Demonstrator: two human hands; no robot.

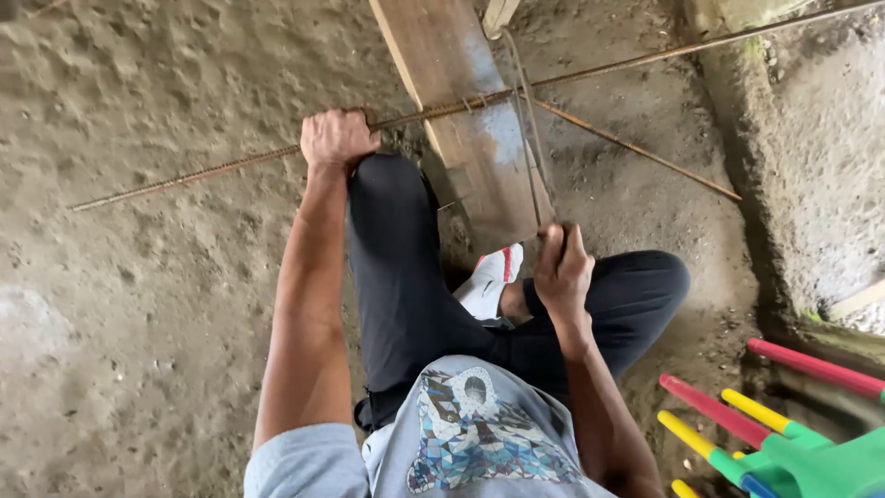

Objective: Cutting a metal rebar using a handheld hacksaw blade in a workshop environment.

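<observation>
A long rusty steel rebar (212, 169) runs across the dirt floor and over a wooden plank (466, 111). My left hand (336, 137) is clenched around the rebar just left of the plank. My right hand (562, 266) grips the near end of a thin bent wire stirrup (527, 138) that loops over the rebar on the plank. I sit on the ground with my knees in dark trousers (406, 267) and a white shoe (493, 277) below the plank's near end.
A second thin rod (645, 155) angles off to the right on the dirt. A concrete ledge (811, 157) rises along the right side. Colourful plastic furniture legs (765, 424) stick in at the lower right. Loose sandy ground (138, 304) fills the left.
</observation>
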